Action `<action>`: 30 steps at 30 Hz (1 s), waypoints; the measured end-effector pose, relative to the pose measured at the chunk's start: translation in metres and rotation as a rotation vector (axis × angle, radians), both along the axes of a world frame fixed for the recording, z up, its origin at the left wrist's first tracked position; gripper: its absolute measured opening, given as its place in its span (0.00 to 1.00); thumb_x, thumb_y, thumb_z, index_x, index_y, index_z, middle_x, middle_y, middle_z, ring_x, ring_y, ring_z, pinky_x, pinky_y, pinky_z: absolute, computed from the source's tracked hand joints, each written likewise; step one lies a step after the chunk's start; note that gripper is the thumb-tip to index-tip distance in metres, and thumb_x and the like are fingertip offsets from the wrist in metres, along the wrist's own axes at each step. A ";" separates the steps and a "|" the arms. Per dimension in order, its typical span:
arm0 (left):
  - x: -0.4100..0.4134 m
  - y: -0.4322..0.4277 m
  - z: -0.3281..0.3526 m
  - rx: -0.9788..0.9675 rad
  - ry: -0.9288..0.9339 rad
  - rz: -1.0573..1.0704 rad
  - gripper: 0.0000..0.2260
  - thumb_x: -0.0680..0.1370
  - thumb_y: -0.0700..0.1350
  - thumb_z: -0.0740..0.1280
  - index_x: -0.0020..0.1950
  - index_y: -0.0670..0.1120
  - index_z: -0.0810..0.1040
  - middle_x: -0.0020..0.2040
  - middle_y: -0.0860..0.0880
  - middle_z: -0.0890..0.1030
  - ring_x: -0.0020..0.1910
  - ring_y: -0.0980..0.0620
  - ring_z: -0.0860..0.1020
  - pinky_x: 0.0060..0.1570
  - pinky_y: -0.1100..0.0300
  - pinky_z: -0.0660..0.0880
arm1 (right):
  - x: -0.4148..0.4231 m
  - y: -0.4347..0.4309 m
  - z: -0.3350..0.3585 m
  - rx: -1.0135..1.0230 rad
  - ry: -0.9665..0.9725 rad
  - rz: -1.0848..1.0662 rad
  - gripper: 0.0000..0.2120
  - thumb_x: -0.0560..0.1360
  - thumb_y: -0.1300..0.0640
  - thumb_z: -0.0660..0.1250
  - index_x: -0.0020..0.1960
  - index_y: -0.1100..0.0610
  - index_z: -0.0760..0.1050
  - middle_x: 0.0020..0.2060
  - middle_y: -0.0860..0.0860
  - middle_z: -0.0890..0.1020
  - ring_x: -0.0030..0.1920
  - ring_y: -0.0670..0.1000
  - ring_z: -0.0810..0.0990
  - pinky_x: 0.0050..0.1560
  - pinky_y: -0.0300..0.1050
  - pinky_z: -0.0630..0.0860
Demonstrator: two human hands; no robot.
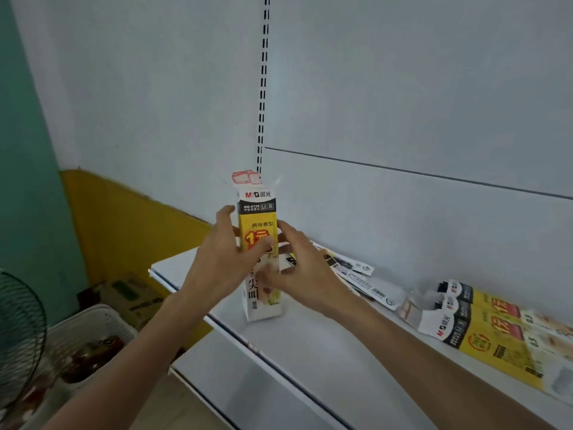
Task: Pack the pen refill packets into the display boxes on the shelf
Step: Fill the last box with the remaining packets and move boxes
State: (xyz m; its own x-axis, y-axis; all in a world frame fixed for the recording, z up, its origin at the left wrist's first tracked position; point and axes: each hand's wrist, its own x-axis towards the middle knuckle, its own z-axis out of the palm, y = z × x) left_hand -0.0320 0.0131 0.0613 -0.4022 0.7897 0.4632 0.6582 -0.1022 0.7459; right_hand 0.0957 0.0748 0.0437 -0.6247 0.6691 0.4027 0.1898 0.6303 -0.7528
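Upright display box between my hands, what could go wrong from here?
1. The upright display box is tall and narrow and stands near the front edge of the shelf. If the left hand and right hand let go carelessly, it may topple off.
2. The loose refill packets lie just behind the right hand, so a quick reach might scatter them.

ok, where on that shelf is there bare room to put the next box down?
Bare shelf along the front edge, between the upright box, held by the left hand and right hand, and the flat boxes at right. Another patch at the shelf's left end. Crowded at the back wall: refill packets lie spread there.
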 end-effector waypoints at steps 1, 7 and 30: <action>-0.005 0.004 -0.001 0.013 -0.012 -0.001 0.33 0.72 0.52 0.68 0.71 0.47 0.55 0.55 0.47 0.77 0.50 0.49 0.77 0.47 0.53 0.76 | 0.001 0.005 0.000 -0.013 -0.024 -0.001 0.30 0.69 0.55 0.71 0.67 0.40 0.64 0.57 0.44 0.74 0.57 0.43 0.74 0.52 0.45 0.77; -0.029 0.029 -0.001 0.077 -0.051 -0.174 0.42 0.68 0.50 0.72 0.72 0.57 0.47 0.46 0.55 0.74 0.41 0.56 0.78 0.35 0.66 0.72 | 0.045 0.054 0.006 0.039 -0.344 -0.313 0.03 0.71 0.58 0.67 0.43 0.52 0.79 0.38 0.45 0.81 0.37 0.41 0.77 0.35 0.27 0.69; -0.099 0.084 0.020 0.113 0.051 -0.772 0.26 0.62 0.61 0.65 0.54 0.69 0.56 0.47 0.58 0.75 0.44 0.63 0.78 0.37 0.64 0.80 | 0.013 0.055 0.063 -0.134 -0.129 -0.676 0.05 0.74 0.55 0.68 0.40 0.55 0.78 0.36 0.50 0.80 0.38 0.50 0.76 0.39 0.42 0.71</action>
State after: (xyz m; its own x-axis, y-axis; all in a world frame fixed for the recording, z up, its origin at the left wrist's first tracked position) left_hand -0.1309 0.0975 0.0814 0.2663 0.7843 0.5604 0.4031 -0.6187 0.6743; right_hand 0.1082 0.1299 0.1070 -0.0909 0.9664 0.2402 0.6006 0.2456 -0.7609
